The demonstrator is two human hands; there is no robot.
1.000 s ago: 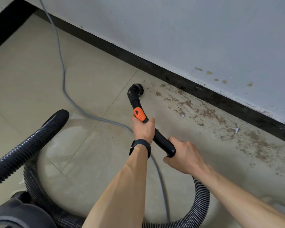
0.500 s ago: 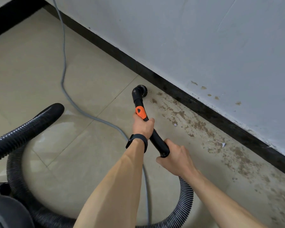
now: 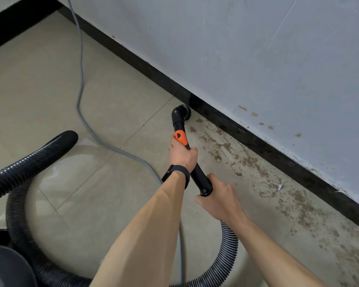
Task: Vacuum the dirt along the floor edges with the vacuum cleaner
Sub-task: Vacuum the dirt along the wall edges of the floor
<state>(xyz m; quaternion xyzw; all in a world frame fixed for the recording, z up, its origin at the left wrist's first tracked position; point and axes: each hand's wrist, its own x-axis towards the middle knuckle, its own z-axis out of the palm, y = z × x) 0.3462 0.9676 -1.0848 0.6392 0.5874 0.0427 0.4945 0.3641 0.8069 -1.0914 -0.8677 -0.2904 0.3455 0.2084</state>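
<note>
A person's left hand [image 3: 181,155] is wrapping around the black vacuum wand [image 3: 199,177] just below its orange switch [image 3: 179,137]. The right hand [image 3: 220,200] is gripping the wand's rear end, hiding the hose [image 3: 226,255] joint. The round brush nozzle [image 3: 181,112] is touching the floor beside the black skirting [image 3: 257,139], at the near end of a brown dirt [image 3: 247,160] strip. The vacuum cleaner body [image 3: 4,264] is running off the bottom-left corner.

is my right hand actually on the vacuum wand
Touching: the head view shows the right hand curled round the near end of the black vacuum wand.
</note>
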